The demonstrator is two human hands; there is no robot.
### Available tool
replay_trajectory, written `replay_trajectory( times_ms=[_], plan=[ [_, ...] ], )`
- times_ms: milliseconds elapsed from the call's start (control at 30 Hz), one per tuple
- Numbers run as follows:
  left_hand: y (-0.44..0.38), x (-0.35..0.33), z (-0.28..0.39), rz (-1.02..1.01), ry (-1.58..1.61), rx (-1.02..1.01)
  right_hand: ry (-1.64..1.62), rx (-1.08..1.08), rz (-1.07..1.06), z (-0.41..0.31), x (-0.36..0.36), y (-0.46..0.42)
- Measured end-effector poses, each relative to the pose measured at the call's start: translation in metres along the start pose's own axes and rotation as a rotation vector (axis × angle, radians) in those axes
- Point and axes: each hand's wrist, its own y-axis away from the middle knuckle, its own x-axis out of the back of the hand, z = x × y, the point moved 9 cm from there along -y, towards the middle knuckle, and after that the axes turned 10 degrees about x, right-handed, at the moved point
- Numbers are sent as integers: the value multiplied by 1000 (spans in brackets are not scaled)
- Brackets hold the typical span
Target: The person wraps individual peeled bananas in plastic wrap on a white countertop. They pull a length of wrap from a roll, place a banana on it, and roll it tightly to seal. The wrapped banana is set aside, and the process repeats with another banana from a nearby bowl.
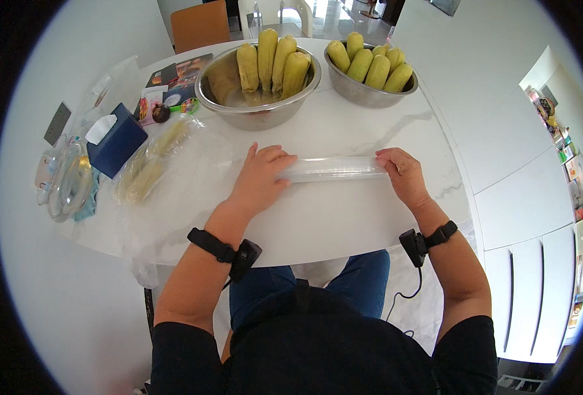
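Observation:
A roll of clear plastic film lies crosswise on the white marbled table before me. My left hand rests on its left end, with fingers spread over it. At the right end, my right hand pinches the roll between thumb and fingers. Beyond it stand a large steel bowl holding several peeled corn cobs or similar yellow-green vegetables upright, and a smaller steel bowl filled with more of them. To the left of my left hand, some more pale yellow pieces lie under clear film.
A blue tissue box stands at the left, beside clear plastic lids and a blue cloth. A dark round object and small packets lie behind it. An orange chair and a white chair are beyond the far edge.

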Motion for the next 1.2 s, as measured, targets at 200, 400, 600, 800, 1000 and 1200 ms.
replay_trajectory(
  times_ms=[200,400,600,800,1000,1200],
  plan=[
    [-2,-10,-3,13,39,-23,-9,6,56,-4,6,-1],
    [-7,-14,-6,-37,49,0,310,331,33,-31,5,12],
    [-3,-8,-3,4,100,-16,54,30,11,-2,-2,15],
    [-6,-4,3,-53,77,47,202,203,83,-19,1,19],
    [-2,-4,5,21,40,32,302,256,162,-36,1,32],
    [5,-6,14,25,-8,42,454,281,114,-46,-6,51]
  ],
)
